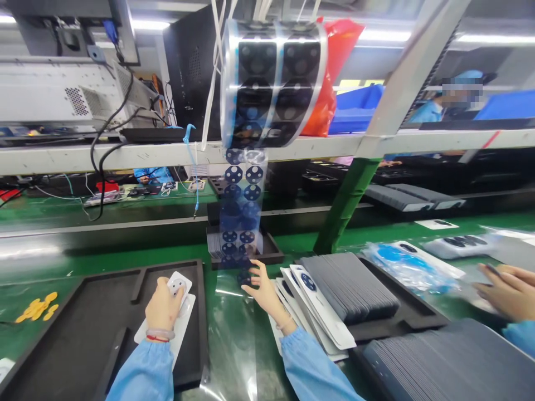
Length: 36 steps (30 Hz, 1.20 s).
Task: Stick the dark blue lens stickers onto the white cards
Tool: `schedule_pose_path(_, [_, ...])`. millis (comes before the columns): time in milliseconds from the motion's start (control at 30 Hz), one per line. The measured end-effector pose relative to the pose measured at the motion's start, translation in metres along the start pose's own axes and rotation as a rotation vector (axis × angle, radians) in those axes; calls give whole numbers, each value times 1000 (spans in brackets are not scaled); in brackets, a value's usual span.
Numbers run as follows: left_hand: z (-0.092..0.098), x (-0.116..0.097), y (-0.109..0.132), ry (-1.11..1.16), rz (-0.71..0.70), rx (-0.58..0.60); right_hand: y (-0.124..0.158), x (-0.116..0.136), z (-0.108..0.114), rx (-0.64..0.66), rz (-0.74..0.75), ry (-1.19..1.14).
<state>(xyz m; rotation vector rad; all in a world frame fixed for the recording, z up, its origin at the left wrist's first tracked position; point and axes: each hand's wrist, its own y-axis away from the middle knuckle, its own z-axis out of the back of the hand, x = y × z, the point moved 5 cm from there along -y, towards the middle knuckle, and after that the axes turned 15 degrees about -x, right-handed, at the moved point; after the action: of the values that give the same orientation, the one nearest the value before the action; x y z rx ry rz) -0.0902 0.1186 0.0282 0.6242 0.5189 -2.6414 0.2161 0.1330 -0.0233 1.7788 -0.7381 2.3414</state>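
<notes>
One hand, our left (160,312), grasps a white panel (186,282), likely light, stiff, best held by its edges, over the black tray (83,317); our right (266,292) meets the film strip (243,223), probably floppy; whether it pinches, we cannot tell.

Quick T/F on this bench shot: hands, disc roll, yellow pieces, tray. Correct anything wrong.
1. The left hand holds a white panel over the black tray. True.
2. The right hand is up on the grey stack. False: it is at the lower part of the hanging disc strip.
3. The disc roll is up at the white shelf rail. True.
4. The yellow pieces lie inside the black tray. False: they lie on the green bench, left of it.
5. Another person's hand shows near the right edge. True.
</notes>
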Motion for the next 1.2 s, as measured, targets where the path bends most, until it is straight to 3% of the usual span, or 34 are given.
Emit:
schedule_pose_path(100, [16, -1, -1, 384, 115, 35, -1, 5, 0, 35, 16, -72])
schedule_pose_path(200, [22, -17, 9, 968, 243, 276, 8, 35, 10, 6, 161, -64])
schedule_pose_path(267, [22, -34, 24, 1188, 277, 457, 15, 57, 15, -4, 259, -74])
schedule_pose_path(400, [15, -65, 53, 1319, 210, 662, 31, 91, 21, -8, 502, -79])
schedule_pose_path(500, [7, -74, 65, 1330, 216, 736, 42, 102, 27, -54, 690, 38])
schedule_pose_path(633, [0, -71, 64, 1334, 322, 659, 63, 110, 39, -189, 963, 260])
schedule_pose_path(733, [-3, -69, 60, 1312, 300, 575, 81, 121, 49, -262, 1078, 302])
schedule_pose_path(833, [-4, -66, 58, 1254, 239, 461, 87, 134, 61, -254, 931, 118])
schedule_pose_path(967, [-3, -65, 66, 1188, 257, 377, 73, 132, 63, -262, 369, -222])
schedule_pose_path(1067, [-2, -64, 74, 1233, 220, 230, 65, 118, 39, -197, -12, -360])
schedule_pose_path(1200, [-14, -59, 84, 1277, 245, 199, 64, 99, -2, -98, -202, -437])
